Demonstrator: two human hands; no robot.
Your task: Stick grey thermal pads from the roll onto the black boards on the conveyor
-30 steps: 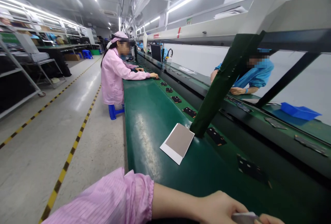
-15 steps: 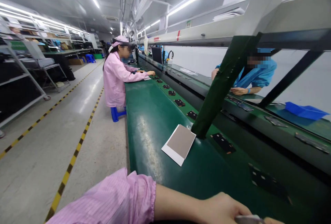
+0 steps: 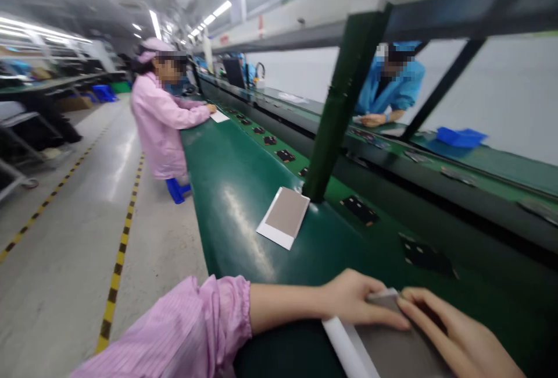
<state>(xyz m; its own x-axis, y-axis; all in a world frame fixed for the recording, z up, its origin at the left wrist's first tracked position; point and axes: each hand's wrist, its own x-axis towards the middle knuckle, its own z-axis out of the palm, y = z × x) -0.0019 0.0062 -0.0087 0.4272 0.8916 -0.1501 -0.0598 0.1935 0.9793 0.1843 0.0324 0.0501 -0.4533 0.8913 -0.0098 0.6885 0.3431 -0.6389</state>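
Note:
At the lower right, a grey-brown sheet on white backing (image 3: 386, 346) is between my hands, its lower part cut off by the picture edge. My left hand (image 3: 351, 302) is closed on its far left edge, thumb across the grey face. Fingers pinched at the far edge, my right hand (image 3: 453, 325) grips the same sheet from the other side. A white flap bends up along the sheet's left side. Further off, a similar grey sheet on white backing (image 3: 288, 212) lies on the green bench (image 3: 226, 227), apart from both hands.
A green-wrapped post (image 3: 337, 110) rises beyond the lying sheet. Dark circuit boards (image 3: 360, 209) sit in a row along the green line. A person in pink (image 3: 159, 116) works at the bench on the left; another in blue (image 3: 392, 90) sits across. A blue tray (image 3: 462, 136) stands opposite.
My view has turned right and down, so the bench scene shifts left and up. Both hands and the sheet they hold now show more fully.

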